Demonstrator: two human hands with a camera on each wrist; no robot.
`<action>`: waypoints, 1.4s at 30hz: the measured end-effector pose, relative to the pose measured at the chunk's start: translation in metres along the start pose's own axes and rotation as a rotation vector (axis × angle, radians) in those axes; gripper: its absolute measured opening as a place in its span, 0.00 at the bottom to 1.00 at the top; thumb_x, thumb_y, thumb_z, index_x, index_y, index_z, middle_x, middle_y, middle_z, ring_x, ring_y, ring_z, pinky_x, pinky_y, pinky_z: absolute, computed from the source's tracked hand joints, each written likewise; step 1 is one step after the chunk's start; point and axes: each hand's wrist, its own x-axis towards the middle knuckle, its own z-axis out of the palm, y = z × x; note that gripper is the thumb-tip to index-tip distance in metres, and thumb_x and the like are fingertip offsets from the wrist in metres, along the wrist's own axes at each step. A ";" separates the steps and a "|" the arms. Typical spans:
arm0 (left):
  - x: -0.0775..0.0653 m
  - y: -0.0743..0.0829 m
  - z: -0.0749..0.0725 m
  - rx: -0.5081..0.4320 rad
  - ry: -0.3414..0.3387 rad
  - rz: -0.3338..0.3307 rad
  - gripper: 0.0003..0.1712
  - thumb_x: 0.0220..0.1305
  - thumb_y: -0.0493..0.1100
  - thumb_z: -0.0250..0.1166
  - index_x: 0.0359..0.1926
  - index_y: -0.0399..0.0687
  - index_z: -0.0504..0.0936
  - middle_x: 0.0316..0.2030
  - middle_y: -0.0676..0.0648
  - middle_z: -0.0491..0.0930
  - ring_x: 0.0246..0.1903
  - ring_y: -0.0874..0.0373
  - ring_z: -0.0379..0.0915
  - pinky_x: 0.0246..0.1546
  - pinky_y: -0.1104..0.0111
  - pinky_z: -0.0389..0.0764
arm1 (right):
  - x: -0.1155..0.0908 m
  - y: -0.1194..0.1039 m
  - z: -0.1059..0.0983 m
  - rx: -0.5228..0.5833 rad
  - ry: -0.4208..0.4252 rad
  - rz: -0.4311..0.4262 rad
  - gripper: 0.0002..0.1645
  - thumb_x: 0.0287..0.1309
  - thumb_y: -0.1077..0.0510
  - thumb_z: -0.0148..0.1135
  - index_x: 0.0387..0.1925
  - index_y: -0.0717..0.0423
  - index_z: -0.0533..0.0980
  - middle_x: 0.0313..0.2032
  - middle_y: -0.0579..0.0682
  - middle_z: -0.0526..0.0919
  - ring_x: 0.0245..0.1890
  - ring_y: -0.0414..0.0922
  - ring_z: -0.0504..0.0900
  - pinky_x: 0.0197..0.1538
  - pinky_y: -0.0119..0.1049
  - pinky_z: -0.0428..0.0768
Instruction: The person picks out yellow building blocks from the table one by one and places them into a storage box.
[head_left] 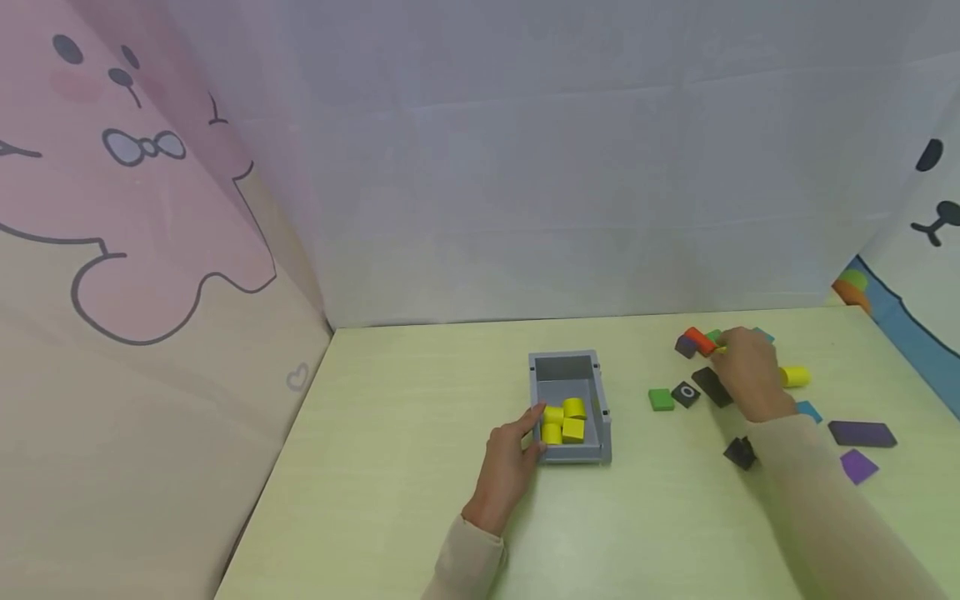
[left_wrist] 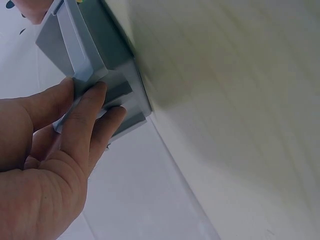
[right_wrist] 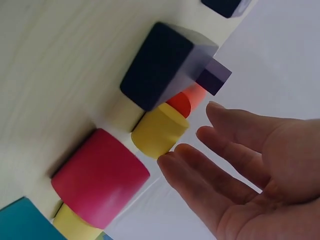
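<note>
Head view: a pale tabletop (head_left: 360, 483) runs back from the person, with light sleeves (head_left: 832, 500) entering from the near side.
Left-hand grip: thumb and fingers are closed on the near left part of the grey box; the hand (head_left: 504, 471) lies outside its left wall.
Grey box: the box (head_left: 570, 455) sits near the middle, its top uncovered, and bears four yellow blocks (head_left: 573, 431) gathered at the near end, cylinders plus a cube-like one.
Nearer loose pieces: a purple piece (head_left: 858, 467), a black piece (head_left: 740, 453) and a long dark bar (head_left: 862, 434) lie to the right.
Middle pieces: a green square (head_left: 662, 400) lies just beside a dark tile with a white ring (head_left: 686, 394).
Right-hand grip: the right hand (head_left: 752, 371) is loosely spread, thumb apart from the fingers, with nothing held.
Yellow cylinder: in the right wrist view it (right_wrist: 160, 131) is right at the fingertips, between a dark block (right_wrist: 160, 65) and a crimson cylinder (right_wrist: 100, 177); actual contact is hard to tell.
Far pieces: an orange-red cylinder (head_left: 700, 341) lies beside a dark cube (head_left: 686, 347).
Backdrop: whitish cloth (head_left: 562, 192) hangs behind; a pink cartoon animal (head_left: 135, 200) decorates the left side.
</note>
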 end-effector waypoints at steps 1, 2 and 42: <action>0.000 0.000 0.000 0.001 0.000 0.000 0.36 0.66 0.25 0.69 0.74 0.43 0.75 0.70 0.43 0.76 0.70 0.44 0.73 0.70 0.50 0.75 | 0.000 0.001 0.000 -0.003 -0.002 -0.003 0.19 0.66 0.71 0.60 0.53 0.86 0.76 0.51 0.83 0.79 0.34 0.63 0.80 0.33 0.49 0.85; 0.000 0.001 0.000 0.002 -0.001 0.001 0.36 0.66 0.25 0.69 0.74 0.43 0.75 0.70 0.43 0.76 0.70 0.44 0.73 0.70 0.51 0.75 | 0.001 0.002 -0.001 -0.003 -0.002 -0.006 0.19 0.66 0.71 0.60 0.52 0.86 0.76 0.49 0.83 0.80 0.33 0.63 0.80 0.33 0.51 0.84; 0.000 0.001 0.000 0.008 0.001 0.013 0.36 0.65 0.25 0.69 0.73 0.42 0.76 0.69 0.42 0.76 0.69 0.43 0.73 0.68 0.50 0.76 | -0.005 -0.033 -0.020 0.094 -0.037 -0.102 0.13 0.65 0.72 0.62 0.47 0.82 0.80 0.48 0.81 0.81 0.42 0.71 0.83 0.43 0.61 0.85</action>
